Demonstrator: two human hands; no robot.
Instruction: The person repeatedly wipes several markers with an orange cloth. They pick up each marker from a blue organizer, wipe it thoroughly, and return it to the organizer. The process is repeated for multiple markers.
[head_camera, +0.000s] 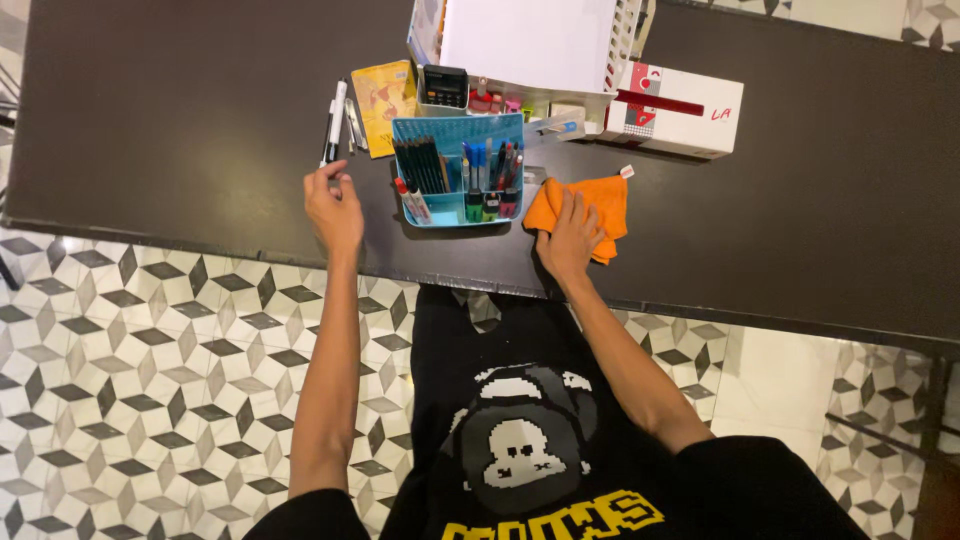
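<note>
So my right hand (572, 238) is flat on an orange cloth (585, 208), palm down, fingers spread over it and pressing it onto the dark table (200, 120), not pinching it. My left hand (333, 208) is loosely curled near the table's front edge, and the fingertips are right at the lower end of a black-and-white marker (333, 122) that runs away from me. Can't tell if I'm actually touching it, but I haven't closed on it.

Between my hands is a blue organizer (455, 172) full of pens and pencils. Past my left fingers there's a yellow card (384, 98); past the organizer a small calculator (445, 87), a white basket (530, 45), and a white box (680, 108) beyond my right hand.
</note>
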